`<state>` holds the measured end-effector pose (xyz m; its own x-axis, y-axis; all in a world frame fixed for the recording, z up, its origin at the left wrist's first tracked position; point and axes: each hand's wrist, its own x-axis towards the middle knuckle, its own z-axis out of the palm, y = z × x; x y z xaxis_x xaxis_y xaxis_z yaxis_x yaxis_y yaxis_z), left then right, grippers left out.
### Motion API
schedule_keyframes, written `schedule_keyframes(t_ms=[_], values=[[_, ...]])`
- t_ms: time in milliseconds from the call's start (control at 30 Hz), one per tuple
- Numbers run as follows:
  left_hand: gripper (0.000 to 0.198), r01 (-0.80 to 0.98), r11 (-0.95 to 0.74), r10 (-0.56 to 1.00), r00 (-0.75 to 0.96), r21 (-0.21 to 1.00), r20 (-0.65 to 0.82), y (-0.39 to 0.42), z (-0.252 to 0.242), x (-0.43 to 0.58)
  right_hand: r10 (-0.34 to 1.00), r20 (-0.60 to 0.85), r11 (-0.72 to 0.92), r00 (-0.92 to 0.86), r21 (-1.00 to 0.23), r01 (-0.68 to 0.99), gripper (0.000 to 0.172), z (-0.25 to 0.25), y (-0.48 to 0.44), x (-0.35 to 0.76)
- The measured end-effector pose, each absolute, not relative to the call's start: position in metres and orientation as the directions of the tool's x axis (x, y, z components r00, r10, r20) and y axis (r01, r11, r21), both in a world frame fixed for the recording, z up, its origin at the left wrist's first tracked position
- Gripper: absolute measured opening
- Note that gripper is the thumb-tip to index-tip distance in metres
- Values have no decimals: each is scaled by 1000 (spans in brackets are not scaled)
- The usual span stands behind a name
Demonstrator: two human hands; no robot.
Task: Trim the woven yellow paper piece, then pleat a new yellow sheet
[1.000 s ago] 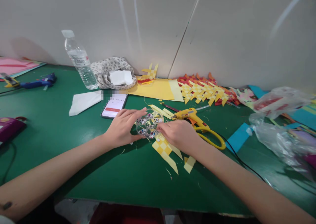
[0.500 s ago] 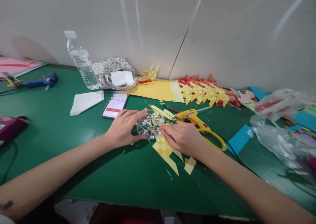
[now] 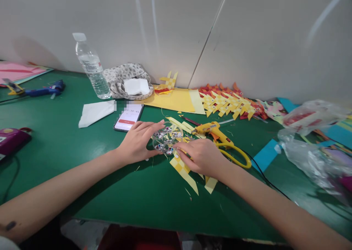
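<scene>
My left hand (image 3: 140, 141) grips the left side of a clear round box (image 3: 156, 137), thumb at the near edge and fingers at the far edge. Small googly eyes (image 3: 161, 146) lie inside it in separate compartments. Over the box's right side, my right hand (image 3: 202, 154) reaches in with thumb and index finger pinched; whatever is between the tips is too small to make out. Under that hand lie a yellow checkered woven paper fish (image 3: 180, 167), partly covered, and a yellow-handled tool (image 3: 243, 154), perhaps scissors, its front hidden.
A yellow glue gun (image 3: 211, 128) lies just beyond my right hand. Behind are a phone (image 3: 129, 117), a water bottle (image 3: 95, 73), yellow sheets (image 3: 173, 99) and a row of woven paper fish (image 3: 228, 105). Plastic bags (image 3: 308, 158) lie right, a blue glue gun (image 3: 44, 91) left.
My right hand's fingertips have shifted slightly left, further over the box. My left hand keeps its hold, and the box stays in place.
</scene>
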<state>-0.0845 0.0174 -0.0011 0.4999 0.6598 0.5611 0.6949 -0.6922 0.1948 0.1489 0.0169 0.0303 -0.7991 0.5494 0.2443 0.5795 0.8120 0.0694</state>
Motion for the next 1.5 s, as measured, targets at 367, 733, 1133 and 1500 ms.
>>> schedule_keyframes(t_ms=[367,733,1133,1500], values=[[67,698,-696,645,504,169,575,18,-1,-84,624,141,775,-768,8,632,29,23,12,136],[68,691,-698,652,506,188,564,19,-2,-85,732,224,679,-644,-153,718,23,21,13,128],[67,697,-693,658,505,186,559,18,-1,-85,551,159,826,-819,36,563,30,33,19,137],[67,693,-697,653,507,185,563,18,-1,-85,564,191,826,-804,-120,551,23,25,22,138]])
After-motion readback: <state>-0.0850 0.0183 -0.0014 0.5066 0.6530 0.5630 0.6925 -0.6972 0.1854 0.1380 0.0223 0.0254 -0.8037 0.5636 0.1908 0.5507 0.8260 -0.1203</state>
